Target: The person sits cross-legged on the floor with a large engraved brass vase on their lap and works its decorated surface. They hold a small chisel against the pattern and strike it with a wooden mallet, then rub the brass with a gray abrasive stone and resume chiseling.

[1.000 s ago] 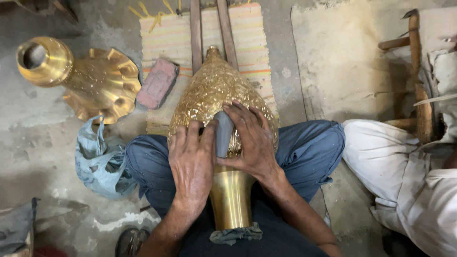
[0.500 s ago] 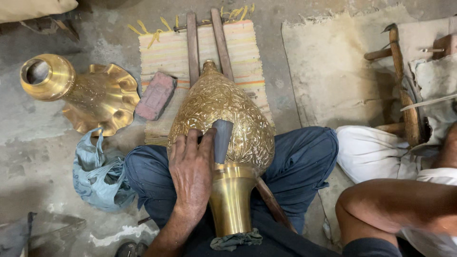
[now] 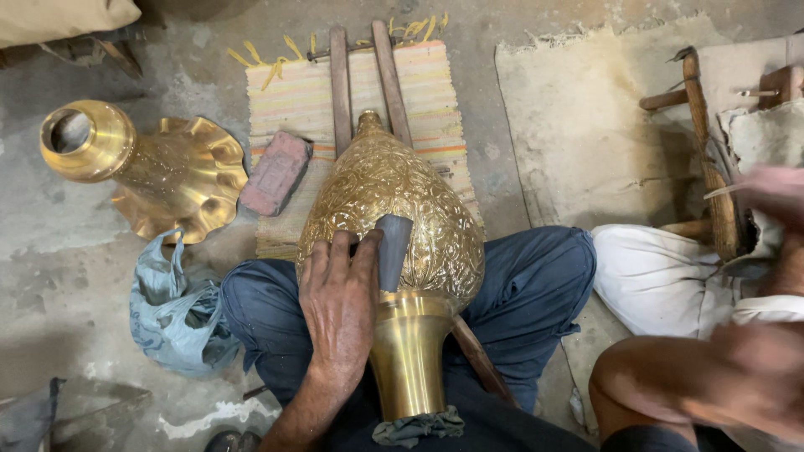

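Observation:
A large engraved brass vessel (image 3: 394,197), teardrop-shaped, lies across my lap with its plain neck (image 3: 409,356) toward me and its tip on two wooden bars (image 3: 339,84). My left hand (image 3: 339,305) lies on its lower body and holds a dark grey strip (image 3: 392,249) against the brass. My right forearm (image 3: 670,377), blurred, reaches off to the right, and its hand is out of the picture. A grey rag (image 3: 417,427) wraps the neck's end.
A fluted brass base (image 3: 159,172) lies on the concrete floor at left, next to a brick (image 3: 275,172) on the striped mat (image 3: 435,92). A blue cloth bag (image 3: 172,310) sits by my left knee. At right sits another person in white trousers (image 3: 662,280), with a blurred hand (image 3: 775,191) and a wooden frame (image 3: 708,142).
My right hand has left the vessel and swung away to the right. My left hand stays on the grey strip. The view has tilted so the vessel sits lower in the picture.

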